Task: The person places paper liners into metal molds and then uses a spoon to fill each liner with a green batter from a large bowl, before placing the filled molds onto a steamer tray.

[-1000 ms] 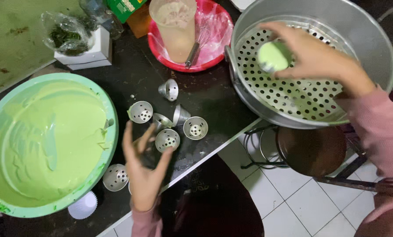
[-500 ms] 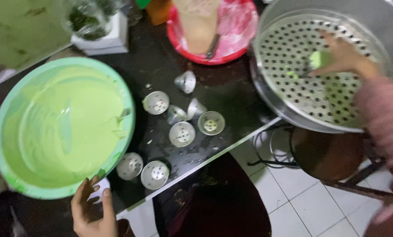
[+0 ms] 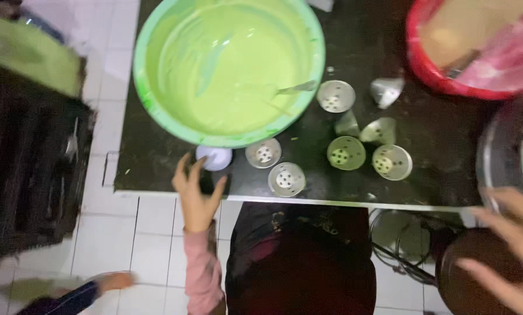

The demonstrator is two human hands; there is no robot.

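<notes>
- Reaching with our left hand (image 3: 196, 195) toward the small white cup (image 3: 213, 157), which stands at the table edge just below the big green bowl (image 3: 156, 35); the fingers are spread open and hold nothing, the fingertips just beside the cup
- Our right hand (image 3: 506, 262) hangs open and empty too, well apart from the left one, low at the right side near the steamer rim (image 3: 489, 157)
- The bowl is full of smooth green batter, and a spoon handle (image 3: 296, 88) leans out of it on the right side
- On the dark table (image 3: 436, 134) stand several small perforated metal moulds (image 3: 286, 178); one of them (image 3: 345, 153) looks green inside, and some cone-shaped ones (image 3: 386, 88) lie on their side
- A red basin (image 3: 431, 70) is at the top right corner
- We judge the step in hand is picking up the cup; the next move calls for closing the fingers around it without pushing it off the table edge, which is very near
</notes>
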